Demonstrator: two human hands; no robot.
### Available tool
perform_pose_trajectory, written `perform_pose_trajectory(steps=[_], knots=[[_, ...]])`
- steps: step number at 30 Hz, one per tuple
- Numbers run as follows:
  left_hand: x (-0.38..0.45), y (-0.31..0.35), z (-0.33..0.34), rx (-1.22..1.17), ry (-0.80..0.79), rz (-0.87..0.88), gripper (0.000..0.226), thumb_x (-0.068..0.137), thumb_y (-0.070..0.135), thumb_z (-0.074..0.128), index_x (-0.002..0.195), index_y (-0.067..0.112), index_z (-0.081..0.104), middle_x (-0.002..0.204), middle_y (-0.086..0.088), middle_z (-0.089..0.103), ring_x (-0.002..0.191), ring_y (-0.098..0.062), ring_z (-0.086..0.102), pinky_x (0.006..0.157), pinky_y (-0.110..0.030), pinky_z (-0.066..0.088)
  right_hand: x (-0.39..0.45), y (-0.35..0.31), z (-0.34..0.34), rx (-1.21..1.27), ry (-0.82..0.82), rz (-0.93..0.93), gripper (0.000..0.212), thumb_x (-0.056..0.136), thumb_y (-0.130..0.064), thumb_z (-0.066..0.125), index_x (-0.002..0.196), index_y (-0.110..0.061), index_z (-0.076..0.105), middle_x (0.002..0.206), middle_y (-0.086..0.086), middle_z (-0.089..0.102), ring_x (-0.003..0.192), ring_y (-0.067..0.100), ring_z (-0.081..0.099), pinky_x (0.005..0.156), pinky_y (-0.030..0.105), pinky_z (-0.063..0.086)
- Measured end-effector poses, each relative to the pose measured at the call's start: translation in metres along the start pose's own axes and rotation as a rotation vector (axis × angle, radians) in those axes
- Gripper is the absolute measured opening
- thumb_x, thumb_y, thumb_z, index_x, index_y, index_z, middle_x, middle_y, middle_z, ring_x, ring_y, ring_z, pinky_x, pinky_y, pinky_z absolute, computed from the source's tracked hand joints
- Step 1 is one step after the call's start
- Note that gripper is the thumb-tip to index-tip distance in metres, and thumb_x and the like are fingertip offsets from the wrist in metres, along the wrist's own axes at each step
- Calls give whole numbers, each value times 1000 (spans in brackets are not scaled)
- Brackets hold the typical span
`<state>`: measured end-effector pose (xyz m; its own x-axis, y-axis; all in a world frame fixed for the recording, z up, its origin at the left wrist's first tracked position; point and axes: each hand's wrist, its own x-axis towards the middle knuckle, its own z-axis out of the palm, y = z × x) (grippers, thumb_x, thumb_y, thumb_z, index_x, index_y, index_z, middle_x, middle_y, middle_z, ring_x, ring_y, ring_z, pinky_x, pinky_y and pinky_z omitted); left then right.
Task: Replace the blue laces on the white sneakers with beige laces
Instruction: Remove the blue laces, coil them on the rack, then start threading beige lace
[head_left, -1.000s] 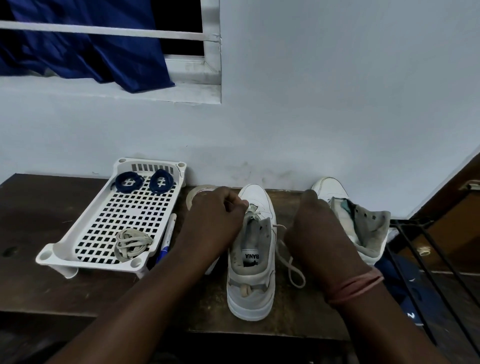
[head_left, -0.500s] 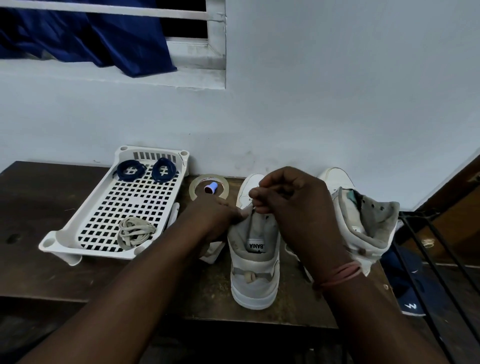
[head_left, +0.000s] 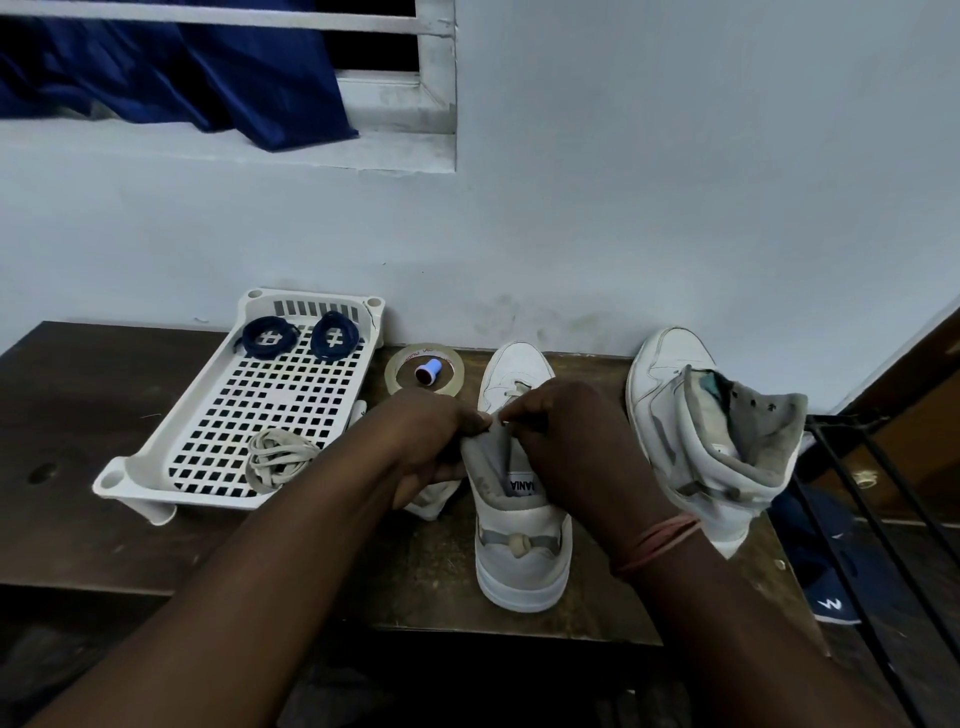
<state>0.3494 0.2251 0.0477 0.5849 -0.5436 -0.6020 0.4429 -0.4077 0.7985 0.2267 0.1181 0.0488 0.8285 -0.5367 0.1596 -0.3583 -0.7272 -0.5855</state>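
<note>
Two white sneakers sit on the dark wooden table (head_left: 104, 395), toes toward the wall. Near sneaker (head_left: 519, 551) at lower centre of frame, upright, heel toward camera; second sneaker (head_left: 696, 441) to its right, tongue and collar flopped open, no lace visible in it. Both hands work at the near sneaker's tongue area. Left hand (head_left: 431, 441) sits at the left side of the shoe's collar, fingers curled, fingertips pinching at the collar edge; whether a lace is in the pinch cannot be told. Right hand (head_left: 566, 441) covers the eyelet area, fingers curled inward and pinching something small at the tongue top, likely the beige lace (head_left: 519, 387), a short stretch of which shows on the toe side just above the knuckles. Fingertips of the two hands nearly touch. Pink thread band (head_left: 657, 540) on the right wrist.

White perforated tray (head_left: 150, 478) at centre left of frame, tilted diagonally. Two coiled blue laces (head_left: 298, 338) at its far end, side by side. One bundled beige lace (head_left: 275, 457) at its near right corner. Tape roll (head_left: 397, 371) flat on the table between tray and near sneaker, small blue cap-like item (head_left: 427, 372) inside its ring. Blue cloth (head_left: 182, 78) hangs in the window at upper left. Dark blue shoe (head_left: 826, 587) on the floor at lower right.
</note>
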Motion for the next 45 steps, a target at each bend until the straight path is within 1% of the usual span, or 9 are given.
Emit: perform_pose_trajectory(steps=[8,14,21,26,30,35,38,42,45], knots=[[-12,8,2,-75,-34,17,23,104,23,56,101,5,71,95,-12,78,94,-26,75,79,-39,62,0,4,5,41,69,-8,18,84,-12,65,88,-29,64,80,-9,68,77,13,65,70,40,56],[-7,9,-5,-68,-101,-11,35,110,22,43,96,3,68,119,-24,70,111,-33,68,93,-45,58,-1,5,9,91,126,-19,21,81,-13,63,86,-31,55,75,-13,70,77,10,68,70,40,55],[3,6,-11,-80,-197,-43,33,104,-8,41,129,-5,63,128,-23,68,112,-31,67,91,-37,60,-1,5,10,133,193,33,18,79,-20,72,78,-31,59,69,-25,68,81,7,64,79,37,50],[5,2,-4,288,-49,187,14,90,-4,64,97,-1,76,77,4,72,93,-35,70,94,-44,56,3,7,6,138,159,81,16,76,-23,79,77,-29,63,78,-14,69,80,4,63,77,35,53],[4,12,-3,593,112,310,20,90,10,60,71,15,64,80,5,57,85,-29,68,83,-41,59,-6,10,5,83,208,153,31,75,-25,80,97,-27,58,99,-5,59,93,11,54,80,32,46],[-11,33,-13,-327,4,210,27,105,0,32,90,4,54,81,-12,63,70,-22,68,59,-32,62,-13,9,2,291,110,373,23,76,-29,67,92,-26,50,87,6,66,78,22,65,75,46,56],[-10,44,-40,-672,-18,154,28,97,-7,26,83,12,41,62,-3,44,47,-11,38,39,-20,44,-13,5,4,309,132,399,21,71,-36,59,89,-33,49,85,2,66,76,24,66,73,49,58],[-18,41,-46,221,143,152,17,97,20,59,87,9,64,68,-3,56,55,-21,50,48,-23,33,-14,3,8,312,147,412,19,76,-31,62,89,-32,48,81,0,67,74,19,65,76,47,56],[-22,30,-37,669,-35,88,31,93,39,71,87,8,75,76,-10,65,52,-16,49,53,-24,38,-13,4,9,305,150,412,20,75,-35,60,91,-31,48,82,2,67,75,20,65,75,49,56]])
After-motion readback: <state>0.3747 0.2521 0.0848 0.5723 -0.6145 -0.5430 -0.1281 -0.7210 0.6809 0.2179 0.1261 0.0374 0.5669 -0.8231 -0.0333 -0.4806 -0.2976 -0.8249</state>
